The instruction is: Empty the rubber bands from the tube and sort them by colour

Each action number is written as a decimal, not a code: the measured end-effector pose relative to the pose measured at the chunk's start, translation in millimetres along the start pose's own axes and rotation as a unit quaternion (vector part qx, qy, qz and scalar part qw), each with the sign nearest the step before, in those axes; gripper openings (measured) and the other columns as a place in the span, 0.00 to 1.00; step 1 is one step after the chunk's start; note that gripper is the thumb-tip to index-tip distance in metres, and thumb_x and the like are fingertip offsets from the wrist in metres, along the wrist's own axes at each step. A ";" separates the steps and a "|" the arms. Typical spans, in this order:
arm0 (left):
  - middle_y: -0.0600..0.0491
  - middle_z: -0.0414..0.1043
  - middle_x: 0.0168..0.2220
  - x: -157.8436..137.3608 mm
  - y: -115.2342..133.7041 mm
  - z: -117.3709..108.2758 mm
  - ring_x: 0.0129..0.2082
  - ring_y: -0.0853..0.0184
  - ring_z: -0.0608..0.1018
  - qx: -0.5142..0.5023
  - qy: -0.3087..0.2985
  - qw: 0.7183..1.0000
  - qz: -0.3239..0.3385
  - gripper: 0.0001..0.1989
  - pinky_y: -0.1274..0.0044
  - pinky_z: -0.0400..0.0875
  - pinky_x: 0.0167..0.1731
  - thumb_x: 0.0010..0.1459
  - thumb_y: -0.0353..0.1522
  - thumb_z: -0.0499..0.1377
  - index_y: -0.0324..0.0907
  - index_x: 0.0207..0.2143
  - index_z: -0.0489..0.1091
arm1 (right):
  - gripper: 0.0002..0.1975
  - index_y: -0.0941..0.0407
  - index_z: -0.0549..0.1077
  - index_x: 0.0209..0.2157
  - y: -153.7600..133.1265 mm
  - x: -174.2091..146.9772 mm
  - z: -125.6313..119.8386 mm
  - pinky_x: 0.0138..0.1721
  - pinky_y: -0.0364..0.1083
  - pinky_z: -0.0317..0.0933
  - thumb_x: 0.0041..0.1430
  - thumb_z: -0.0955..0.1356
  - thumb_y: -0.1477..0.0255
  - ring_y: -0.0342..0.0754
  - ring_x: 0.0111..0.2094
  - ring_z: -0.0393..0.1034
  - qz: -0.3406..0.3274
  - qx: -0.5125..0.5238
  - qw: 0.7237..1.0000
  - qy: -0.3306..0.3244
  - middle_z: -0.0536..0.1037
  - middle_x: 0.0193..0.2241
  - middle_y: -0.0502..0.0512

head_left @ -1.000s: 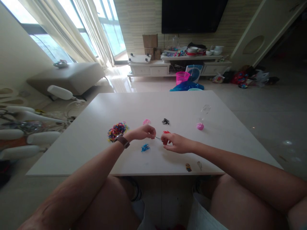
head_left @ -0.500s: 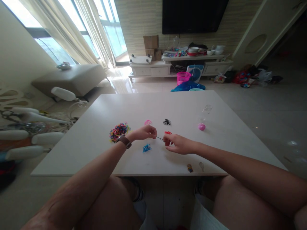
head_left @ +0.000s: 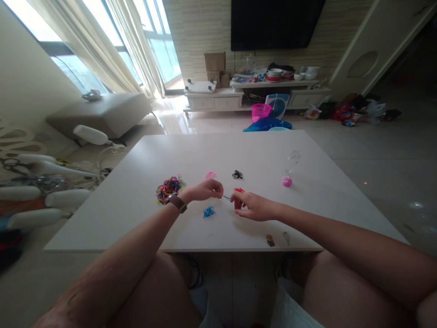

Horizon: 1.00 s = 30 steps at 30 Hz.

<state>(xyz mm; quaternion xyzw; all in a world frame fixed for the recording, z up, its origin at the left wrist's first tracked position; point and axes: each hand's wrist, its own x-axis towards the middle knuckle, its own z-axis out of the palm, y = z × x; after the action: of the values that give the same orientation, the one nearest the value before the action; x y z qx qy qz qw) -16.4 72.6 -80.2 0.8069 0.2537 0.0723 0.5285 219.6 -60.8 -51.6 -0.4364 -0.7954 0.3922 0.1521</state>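
A thin black rubber band [head_left: 226, 197] is stretched between my two hands above the white table [head_left: 136, 232]. My left hand [head_left: 209, 189], with a watch on its wrist, pinches one end. The other end is at the fingertips of my right hand [head_left: 251, 206], whose fingers are curled. Around them lie small heaps of bands: blue [head_left: 208, 212] below my left hand, red [head_left: 239, 189] partly behind my right hand, black [head_left: 237, 174] and pink [head_left: 210, 175] farther back. A larger mixed-colour pile [head_left: 170, 187] lies left of my left wrist.
Near the front edge lie a small yellow and blue character figure [head_left: 270, 240] and a small pale piece [head_left: 286, 238]. A pink round object [head_left: 286, 181] and a clear plastic item [head_left: 294, 157] stand at the right. A pink basket [head_left: 261, 112] is beyond the table.
The band between my hands looks slightly shorter, as my right fingertips have shifted a little to the left. My left hand stays in place.
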 end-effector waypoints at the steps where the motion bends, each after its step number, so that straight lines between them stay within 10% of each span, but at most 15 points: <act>1: 0.54 0.72 0.27 -0.1 -0.9 -0.7 0.28 0.71 0.70 0.002 0.004 1.000 0.000 0.09 0.78 0.63 0.31 0.52 0.35 0.66 0.37 0.29 0.74 | 0.15 0.54 0.66 0.48 -0.5 -0.3 0.1 0.42 0.49 0.68 0.59 0.67 0.76 0.48 0.38 0.73 0.001 0.000 1.000 0.000 0.79 0.37 0.54; 22: 0.53 0.72 0.26 -6.0 -0.9 -8.1 0.28 0.70 0.71 0.025 0.091 0.996 -0.004 0.09 0.77 0.66 0.32 0.51 0.34 0.64 0.37 0.26 0.72 | 0.14 0.55 0.65 0.46 -1.2 -2.0 -1.3 0.40 0.47 0.69 0.59 0.68 0.77 0.46 0.36 0.74 -0.013 0.004 1.000 0.016 0.77 0.40 0.55; 30: 0.52 0.73 0.27 -12.5 -3.3 -7.7 0.29 0.69 0.73 0.020 0.124 0.992 -0.014 0.08 0.76 0.67 0.32 0.52 0.34 0.63 0.38 0.27 0.71 | 0.26 0.53 0.68 0.58 7.1 -11.9 -1.3 0.44 0.49 0.73 0.58 0.68 0.78 0.47 0.45 0.75 -0.042 -0.002 0.998 0.035 0.71 0.58 0.62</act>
<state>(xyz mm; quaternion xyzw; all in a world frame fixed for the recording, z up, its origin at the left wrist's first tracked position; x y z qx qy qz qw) -31.3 73.9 -78.0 0.7986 0.3300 0.1596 0.4774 231.2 -67.7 -54.9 -0.4164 -0.8080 0.3681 0.1958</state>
